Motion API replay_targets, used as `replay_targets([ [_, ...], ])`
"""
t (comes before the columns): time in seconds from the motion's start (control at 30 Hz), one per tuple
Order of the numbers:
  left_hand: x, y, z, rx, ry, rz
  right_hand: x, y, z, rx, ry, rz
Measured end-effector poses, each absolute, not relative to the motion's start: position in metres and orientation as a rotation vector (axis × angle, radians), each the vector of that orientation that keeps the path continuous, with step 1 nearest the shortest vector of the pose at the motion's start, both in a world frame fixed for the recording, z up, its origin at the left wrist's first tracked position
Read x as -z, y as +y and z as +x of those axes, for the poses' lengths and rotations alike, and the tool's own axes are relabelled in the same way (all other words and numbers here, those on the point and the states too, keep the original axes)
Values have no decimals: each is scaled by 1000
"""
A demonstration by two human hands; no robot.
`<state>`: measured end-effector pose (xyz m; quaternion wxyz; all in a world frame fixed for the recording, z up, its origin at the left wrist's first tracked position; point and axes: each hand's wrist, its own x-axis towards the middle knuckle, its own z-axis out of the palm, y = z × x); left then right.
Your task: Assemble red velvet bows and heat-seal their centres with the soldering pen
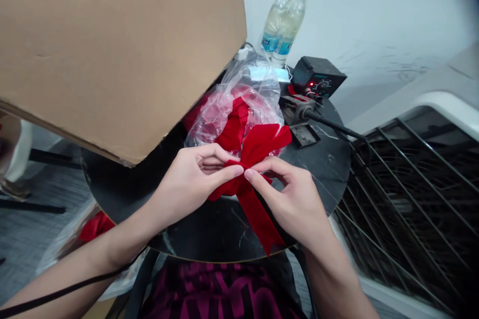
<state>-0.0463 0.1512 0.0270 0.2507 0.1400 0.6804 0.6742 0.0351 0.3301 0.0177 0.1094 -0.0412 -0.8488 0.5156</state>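
Observation:
Between my two hands is a red velvet ribbon bow (258, 142), held above the front part of a round black table. My left hand (198, 172) pinches the bow's middle from the left with thumb and fingertips. From the right, my right hand (288, 187) pinches it close by, the two thumbs almost touching. One ribbon tail hangs down toward the table edge, and the loops stand up behind my fingers. Just beyond lies a clear plastic bag (209, 114) with more red ribbon (235, 122) in it. My fingers partly hide the bow's centre.
A big cardboard box (123, 50) covers the table's left side. Two bottles (282, 25), a black control unit with a red light (318, 79) and a corded tool in a stand (303, 107) are at the back of the black table (209, 234). A wire-fronted crate (407, 179) stands right.

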Motion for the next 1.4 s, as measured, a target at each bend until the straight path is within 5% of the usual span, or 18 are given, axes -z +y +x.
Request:
replay_targets([
  [0.8, -14, 156, -47, -2069, 1791, 318, 7, 322, 34, -2194, -1835, -309],
  [1.4, -19, 162, -51, -2075, 1718, 273, 14, 310, 38, -2196, -1613, -369],
])
